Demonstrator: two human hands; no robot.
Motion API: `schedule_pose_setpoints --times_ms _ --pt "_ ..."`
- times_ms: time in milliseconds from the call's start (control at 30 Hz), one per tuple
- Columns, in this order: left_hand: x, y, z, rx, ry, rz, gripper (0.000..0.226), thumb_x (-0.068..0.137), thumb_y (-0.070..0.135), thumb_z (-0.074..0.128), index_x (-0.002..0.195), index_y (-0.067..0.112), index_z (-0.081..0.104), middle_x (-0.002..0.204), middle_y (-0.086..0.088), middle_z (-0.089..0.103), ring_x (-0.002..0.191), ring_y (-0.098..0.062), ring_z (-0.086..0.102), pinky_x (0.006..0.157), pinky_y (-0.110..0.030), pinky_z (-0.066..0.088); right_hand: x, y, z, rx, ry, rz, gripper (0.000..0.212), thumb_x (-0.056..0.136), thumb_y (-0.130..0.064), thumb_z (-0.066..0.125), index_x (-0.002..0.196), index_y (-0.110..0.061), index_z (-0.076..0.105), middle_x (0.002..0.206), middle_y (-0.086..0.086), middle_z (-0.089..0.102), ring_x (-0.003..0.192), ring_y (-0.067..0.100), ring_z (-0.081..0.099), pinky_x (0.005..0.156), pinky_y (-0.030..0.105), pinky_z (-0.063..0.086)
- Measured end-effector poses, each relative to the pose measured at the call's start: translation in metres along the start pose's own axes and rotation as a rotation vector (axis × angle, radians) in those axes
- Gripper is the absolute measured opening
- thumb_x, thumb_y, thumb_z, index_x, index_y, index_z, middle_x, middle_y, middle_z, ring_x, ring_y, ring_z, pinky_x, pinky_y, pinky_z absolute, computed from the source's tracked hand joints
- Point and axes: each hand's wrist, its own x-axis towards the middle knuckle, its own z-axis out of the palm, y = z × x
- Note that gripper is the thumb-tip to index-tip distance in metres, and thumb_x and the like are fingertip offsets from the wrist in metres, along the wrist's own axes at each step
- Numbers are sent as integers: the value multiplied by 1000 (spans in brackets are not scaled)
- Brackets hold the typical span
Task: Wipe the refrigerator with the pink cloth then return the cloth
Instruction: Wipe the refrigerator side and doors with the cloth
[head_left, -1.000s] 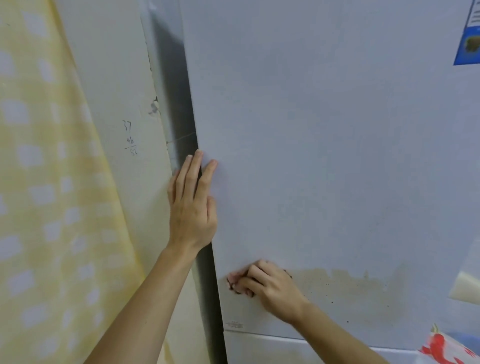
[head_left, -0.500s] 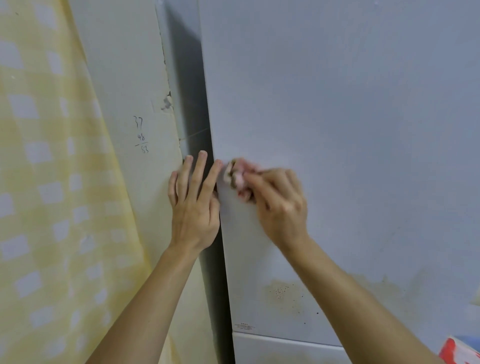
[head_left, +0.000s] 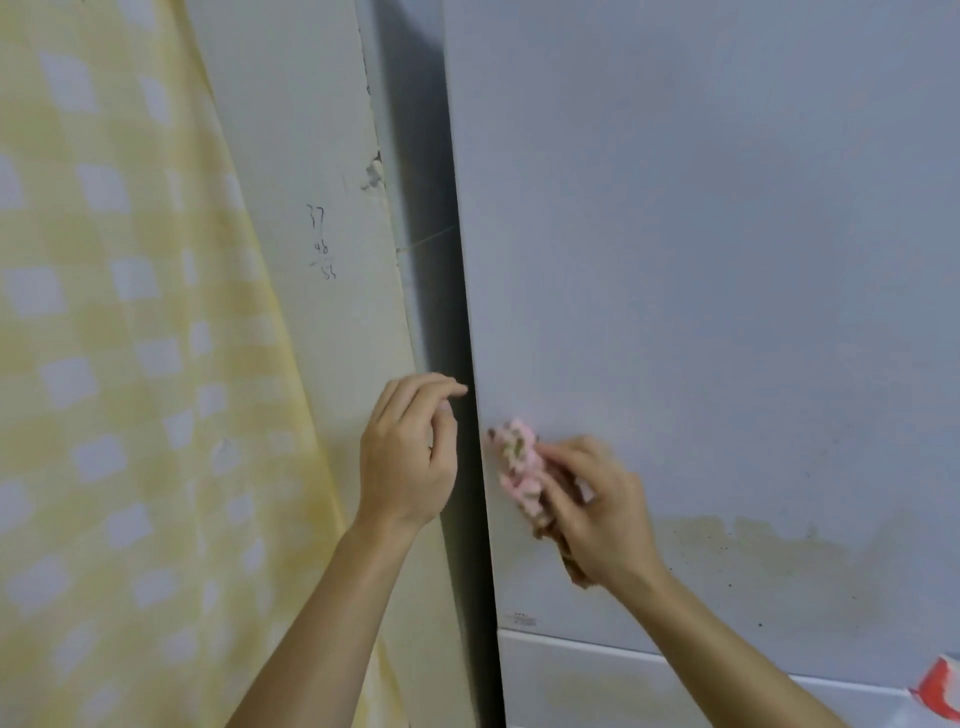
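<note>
The pale grey refrigerator door (head_left: 701, 270) fills the right of the view, with a brownish stain band low across it. My right hand (head_left: 597, 514) grips the soiled pink cloth (head_left: 519, 467) and presses it against the door near its left edge, just above the stain. My left hand (head_left: 405, 452) hovers beside the door's left edge with its fingers loosely curled, holding nothing. Only its fingertips come close to the edge.
A dark gap (head_left: 447, 364) runs between the refrigerator and a white wall (head_left: 311, 312) with pencilled numbers. A yellow checked curtain (head_left: 114, 364) hangs at the left. A red and white packet (head_left: 940, 688) pokes in at the bottom right.
My right hand has brought the cloth down the door from beside my left hand toward the stain. My left hand has lifted off the door edge and curled its fingers.
</note>
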Motion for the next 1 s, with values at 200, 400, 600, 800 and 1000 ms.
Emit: schedule_pose_setpoints --times_ms 200,400,600,800,1000 --pt "-32 54 3 -519 -439 -407 35 101 47 51 125 29 67 118 15 72 112 -8 68 97 -29 55 -8 -36 -37 591 44 594 12 100 -7 66 109 -14 70 91 3 80 81 19 76 71 26 61" --pt "-60 78 12 -814 -669 -728 34 95 43 67 125 29 68 119 7 77 116 -12 71 106 -42 54 -35 -41 -41 813 -40 873 23 106 -12 55 116 -7 75 106 19 79 101 37 76 95 52 60" --pt "-77 76 9 -745 -523 -852 14 94 22 76 107 17 76 100 2 81 98 -13 77 90 -34 59 -61 -34 -47 910 -207 999 57 103 -64 43 126 -22 75 122 14 76 112 39 73 86 52 59" --pt "-79 70 1 -780 -554 -867 30 79 32 84 94 11 69 87 4 78 84 -10 75 77 -21 57 -73 -32 -48 623 -42 745 27 87 -34 72 107 -15 77 89 3 79 81 21 76 69 33 58" --pt "-78 48 -9 -998 -619 -908 36 92 1 72 83 12 39 73 1 59 62 -12 59 59 -21 48 -60 -30 -73 785 70 869 27 105 -20 55 89 -22 76 59 -8 62 51 11 61 42 22 45"
